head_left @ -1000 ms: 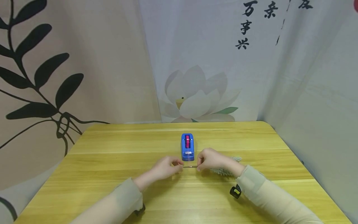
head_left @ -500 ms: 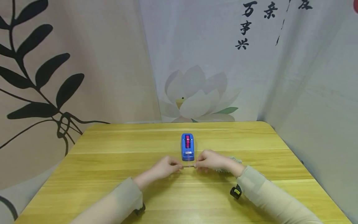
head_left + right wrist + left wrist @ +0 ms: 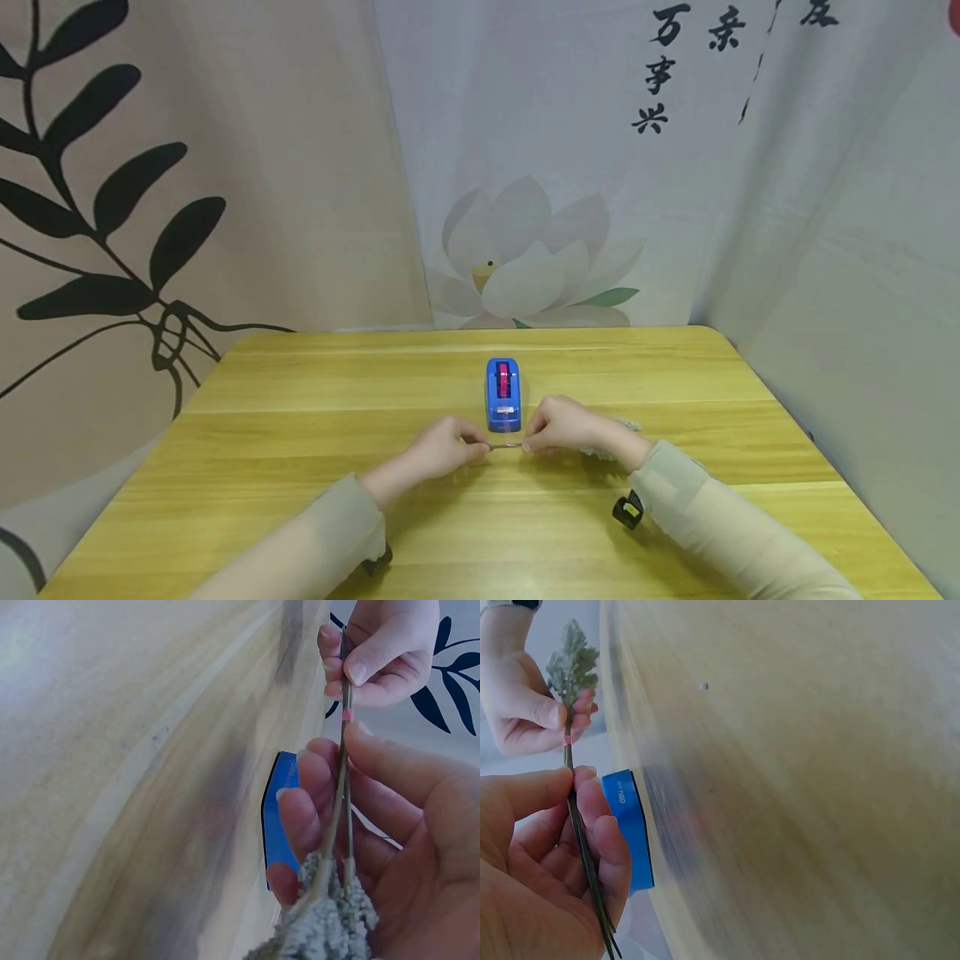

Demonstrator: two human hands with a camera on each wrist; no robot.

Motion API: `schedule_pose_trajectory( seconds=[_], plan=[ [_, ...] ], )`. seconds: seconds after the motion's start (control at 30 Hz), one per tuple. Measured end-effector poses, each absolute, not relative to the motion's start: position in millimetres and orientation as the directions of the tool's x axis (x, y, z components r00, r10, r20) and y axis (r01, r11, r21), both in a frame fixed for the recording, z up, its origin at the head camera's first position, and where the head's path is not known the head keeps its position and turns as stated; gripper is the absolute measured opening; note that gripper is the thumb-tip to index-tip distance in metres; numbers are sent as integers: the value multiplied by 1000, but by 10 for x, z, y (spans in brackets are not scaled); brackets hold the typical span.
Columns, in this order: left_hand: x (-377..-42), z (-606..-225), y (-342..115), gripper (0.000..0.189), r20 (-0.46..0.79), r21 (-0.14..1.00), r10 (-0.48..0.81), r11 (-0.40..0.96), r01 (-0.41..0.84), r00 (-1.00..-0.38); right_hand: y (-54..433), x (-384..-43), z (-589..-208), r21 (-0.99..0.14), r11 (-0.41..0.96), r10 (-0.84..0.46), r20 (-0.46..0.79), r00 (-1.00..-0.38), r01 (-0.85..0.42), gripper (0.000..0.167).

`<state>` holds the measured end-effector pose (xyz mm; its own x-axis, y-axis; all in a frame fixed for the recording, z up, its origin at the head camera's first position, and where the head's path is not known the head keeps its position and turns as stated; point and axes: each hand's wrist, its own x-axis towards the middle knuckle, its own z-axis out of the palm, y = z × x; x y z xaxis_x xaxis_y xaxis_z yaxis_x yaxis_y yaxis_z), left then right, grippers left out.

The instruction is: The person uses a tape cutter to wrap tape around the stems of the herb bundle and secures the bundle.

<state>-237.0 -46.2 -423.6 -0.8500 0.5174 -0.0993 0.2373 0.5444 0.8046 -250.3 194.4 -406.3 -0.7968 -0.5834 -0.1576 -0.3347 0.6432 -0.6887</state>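
Note:
A thin bundle of plant stems (image 3: pixel 583 847) with grey-green leafy tops (image 3: pixel 322 930) is held level between both hands in front of the blue tape dispenser (image 3: pixel 503 408). My left hand (image 3: pixel 447 445) pinches the bare lower stems between thumb and fingers, the cut ends trailing past the palm. On the leafy side, my right hand (image 3: pixel 566 427) pinches the stems between thumb and fingertips. Between the two hands a narrow pink band (image 3: pixel 568 739) encircles the stems, right at the right thumb tip. In the head view the right wrist covers much of the foliage.
The dispenser carries a pink tape roll (image 3: pixel 503 380) and stands just beyond the hands on the wooden table (image 3: pixel 300 433). A small grey bit (image 3: pixel 703 686) lies on the tabletop. Printed curtains (image 3: pixel 315 208) hang behind the table.
My right hand has shifted slightly left along the stems, so less stem shows between the hands. The left hand stays nearly in place, and the dispenser has not moved.

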Motion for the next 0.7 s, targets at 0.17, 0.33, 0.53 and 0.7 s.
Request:
schedule_pose_trajectory(
  seconds=[0.17,0.33,0.53,0.7],
  plan=[
    [-2380,-4232,-456,10,-101,802,516,548,237,-851,1924,-2507,-4059,-668,657,-574,-143,-806,-349,15],
    [-2399,-4227,-454,9,-106,799,531,549,246,-841,1898,-2489,-4047,-609,700,-551,-127,-825,-374,17],
    [-2427,-4213,-451,19,-183,808,560,554,201,-808,1871,-2462,-4034,-526,750,-527,-107,-843,-402,18],
    [-2444,-4223,-462,23,-173,796,588,555,239,-790,1877,-2465,-4038,-521,745,-542,-107,-834,-417,16]
  ],
)
